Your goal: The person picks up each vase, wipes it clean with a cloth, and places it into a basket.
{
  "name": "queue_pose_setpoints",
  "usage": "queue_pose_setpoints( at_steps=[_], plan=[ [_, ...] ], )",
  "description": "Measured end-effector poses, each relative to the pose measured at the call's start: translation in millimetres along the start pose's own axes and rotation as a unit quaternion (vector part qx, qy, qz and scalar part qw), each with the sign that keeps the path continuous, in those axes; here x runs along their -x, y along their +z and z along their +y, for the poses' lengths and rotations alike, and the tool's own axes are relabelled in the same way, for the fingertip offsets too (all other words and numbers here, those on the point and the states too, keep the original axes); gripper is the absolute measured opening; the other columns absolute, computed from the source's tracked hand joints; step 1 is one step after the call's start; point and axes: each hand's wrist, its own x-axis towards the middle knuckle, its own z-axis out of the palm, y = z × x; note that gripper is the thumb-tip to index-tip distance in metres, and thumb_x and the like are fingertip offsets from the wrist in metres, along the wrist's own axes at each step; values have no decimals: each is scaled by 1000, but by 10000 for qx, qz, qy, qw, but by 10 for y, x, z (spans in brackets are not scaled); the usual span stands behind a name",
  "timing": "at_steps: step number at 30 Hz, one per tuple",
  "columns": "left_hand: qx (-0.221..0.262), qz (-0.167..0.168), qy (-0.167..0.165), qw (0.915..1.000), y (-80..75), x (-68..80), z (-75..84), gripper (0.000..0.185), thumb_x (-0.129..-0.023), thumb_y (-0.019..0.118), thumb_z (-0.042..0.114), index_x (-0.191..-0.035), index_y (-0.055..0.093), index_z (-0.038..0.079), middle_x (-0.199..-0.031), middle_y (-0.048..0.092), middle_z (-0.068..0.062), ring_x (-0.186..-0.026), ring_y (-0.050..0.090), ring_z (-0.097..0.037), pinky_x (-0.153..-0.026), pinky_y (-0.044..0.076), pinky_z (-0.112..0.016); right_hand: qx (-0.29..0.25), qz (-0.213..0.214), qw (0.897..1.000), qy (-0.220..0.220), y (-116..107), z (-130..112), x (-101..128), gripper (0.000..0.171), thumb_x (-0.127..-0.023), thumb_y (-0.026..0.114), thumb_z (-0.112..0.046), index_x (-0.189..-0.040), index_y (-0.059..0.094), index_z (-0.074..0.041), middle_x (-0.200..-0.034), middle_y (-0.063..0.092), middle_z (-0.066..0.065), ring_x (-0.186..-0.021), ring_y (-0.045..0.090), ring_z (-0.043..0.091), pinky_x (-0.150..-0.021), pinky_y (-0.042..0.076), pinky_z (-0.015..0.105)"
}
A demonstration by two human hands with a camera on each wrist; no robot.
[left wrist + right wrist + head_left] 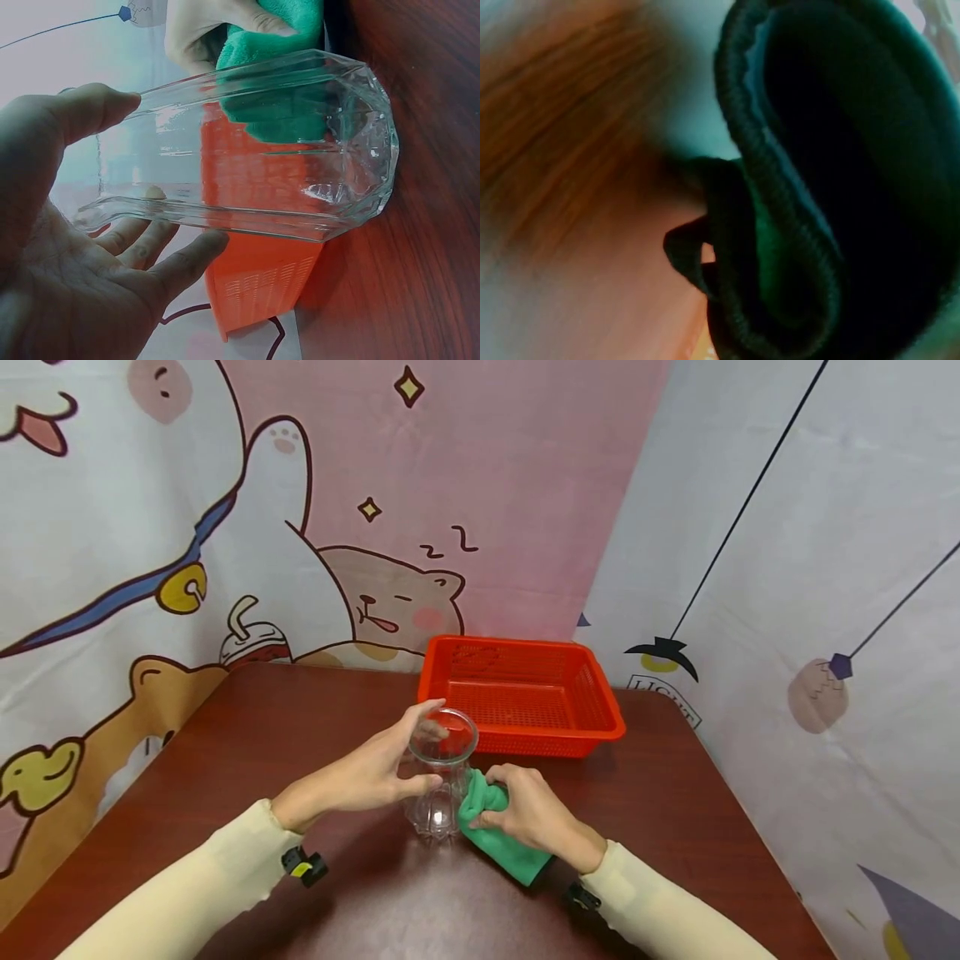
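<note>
**Two hands on a glass vase, cloth against its side**

Two hands work at the near middle of the dark wooden table. The left hand grasps the clear glass vase by its upper part, thumb and fingers curled round the rim, and the vase stands upright on the table. The right hand clenches a bunched green cloth and presses it to the vase's right side. The step looks like wiping the outer wall. A next move would call for turning the vase steadily under the cloth. A red basket sits just beyond.
</note>
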Motion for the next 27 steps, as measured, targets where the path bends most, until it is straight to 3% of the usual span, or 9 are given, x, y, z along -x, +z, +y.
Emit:
queue_pose_setpoints(
  at_steps=[14, 27],
  plan=[
    [68, -31, -31, 10000, 3, -18, 3, 103, -106, 87, 22, -183, 19, 23, -159, 67, -14, -143, 70, -38, -119, 60, -66, 109, -217, 9995, 217, 9, 43, -9, 39, -83, 109, -27, -106, 78, -18, -93, 68, -7, -82, 60, 8, -71, 51, 24],
    [56, -61, -87, 9999, -4, -18, 19, 103, -106, 87, 22, -183, 19, 22, -160, 66, -18, -143, 69, -41, -119, 59, -69, 209, -164, 9996, 82, 34, 38, 26, 42, -83, 109, -28, -104, 74, -17, -95, 68, -4, -83, 61, 7, -72, 55, 25]
  ],
)
